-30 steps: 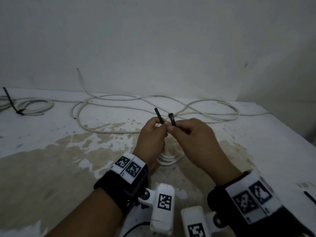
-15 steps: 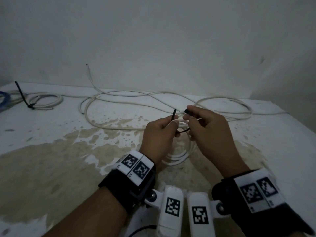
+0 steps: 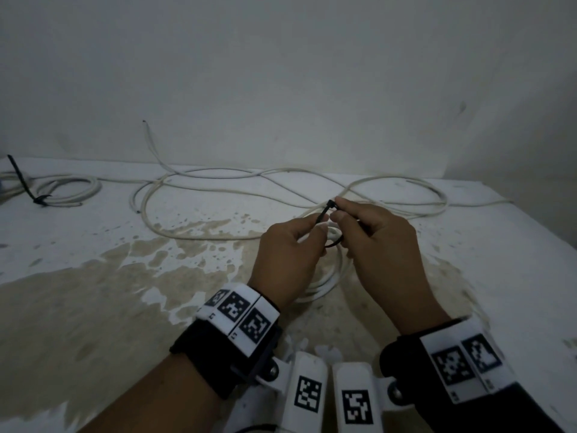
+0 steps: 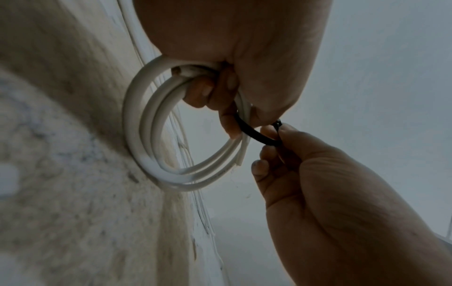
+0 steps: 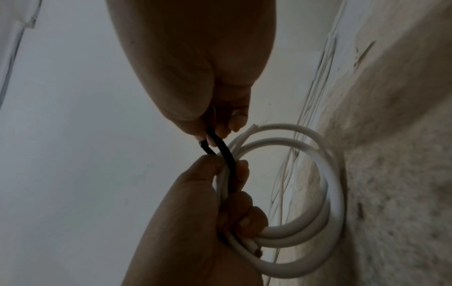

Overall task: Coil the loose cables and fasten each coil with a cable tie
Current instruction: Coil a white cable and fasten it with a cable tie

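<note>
A small coil of white cable (image 3: 331,278) hangs from my left hand (image 3: 315,225), just above the stained table (image 3: 93,292). Its last fingers curl through the coil (image 4: 137,135), and its thumb and forefinger pinch the strap of a black cable tie (image 3: 323,211) against the strands. The tie (image 4: 257,136) is looped round the bundle. My right hand (image 3: 338,210) pinches the tie's head end (image 5: 204,145) between thumb and fingertips, close beside the left hand (image 5: 229,170). Whether the tail sits inside the head is hidden by the fingers.
A long loose white cable (image 3: 218,189) sprawls in wide loops along the wall behind my hands. At the far left lies another white coil (image 3: 67,192) bound with a black tie (image 3: 23,182). The table's edge runs down the right side.
A second ago the tie's two ends stood up apart between my hands. Now the tie is bent into a loop round the coil and its ends meet at my right fingertips.
</note>
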Action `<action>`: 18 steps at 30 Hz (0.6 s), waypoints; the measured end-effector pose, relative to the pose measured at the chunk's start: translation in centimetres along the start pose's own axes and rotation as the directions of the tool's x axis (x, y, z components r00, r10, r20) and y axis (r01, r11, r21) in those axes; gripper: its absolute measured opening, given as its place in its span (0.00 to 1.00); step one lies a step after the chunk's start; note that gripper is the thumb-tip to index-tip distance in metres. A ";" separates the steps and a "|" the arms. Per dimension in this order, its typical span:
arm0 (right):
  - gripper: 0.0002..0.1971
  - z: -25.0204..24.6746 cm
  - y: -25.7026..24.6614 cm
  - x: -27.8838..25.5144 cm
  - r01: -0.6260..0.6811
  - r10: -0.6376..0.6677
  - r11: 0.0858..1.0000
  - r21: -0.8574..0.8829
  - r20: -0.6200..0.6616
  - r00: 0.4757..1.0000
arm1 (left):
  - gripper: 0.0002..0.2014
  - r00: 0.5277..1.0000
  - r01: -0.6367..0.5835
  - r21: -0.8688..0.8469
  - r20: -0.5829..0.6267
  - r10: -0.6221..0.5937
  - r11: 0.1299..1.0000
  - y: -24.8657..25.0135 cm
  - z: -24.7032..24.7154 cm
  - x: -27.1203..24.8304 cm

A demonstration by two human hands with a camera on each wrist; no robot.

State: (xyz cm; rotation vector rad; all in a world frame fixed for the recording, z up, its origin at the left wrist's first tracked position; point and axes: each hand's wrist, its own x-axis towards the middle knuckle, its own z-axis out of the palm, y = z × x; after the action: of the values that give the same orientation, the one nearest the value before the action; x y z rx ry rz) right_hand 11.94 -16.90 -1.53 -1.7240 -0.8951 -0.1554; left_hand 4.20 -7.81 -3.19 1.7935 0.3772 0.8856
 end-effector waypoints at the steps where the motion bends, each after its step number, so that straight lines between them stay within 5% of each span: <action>1: 0.12 -0.1 0.1 0.0 0.019 -0.019 1.000 -0.007 0.002 1.000 | 0.12 1.000 -0.002 -0.003 0.003 0.002 1.000 0.0 0.0 0.0; 9: 0.08 -0.2 0.1 -0.2 0.254 -0.254 0.943 -0.215 0.028 0.967 | 0.12 1.000 -0.024 0.033 0.009 0.024 0.999 -0.5 0.2 0.0; 15: 0.08 -0.8 -0.3 0.0 -0.100 0.087 0.988 0.118 0.112 0.990 | 0.11 0.996 -0.075 0.067 0.054 0.072 0.995 -0.4 0.2 -0.2; 18: 0.07 -0.9 -0.4 0.0 -0.155 0.132 0.969 0.191 0.127 0.983 | 0.11 0.995 -0.087 0.072 0.059 0.083 0.994 -0.4 0.1 -0.3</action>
State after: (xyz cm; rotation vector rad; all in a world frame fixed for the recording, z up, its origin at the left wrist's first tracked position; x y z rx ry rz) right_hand 12.02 -17.66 -0.89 -1.6139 -0.8349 0.1268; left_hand 4.12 -7.87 -3.66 1.9106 0.3031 0.8885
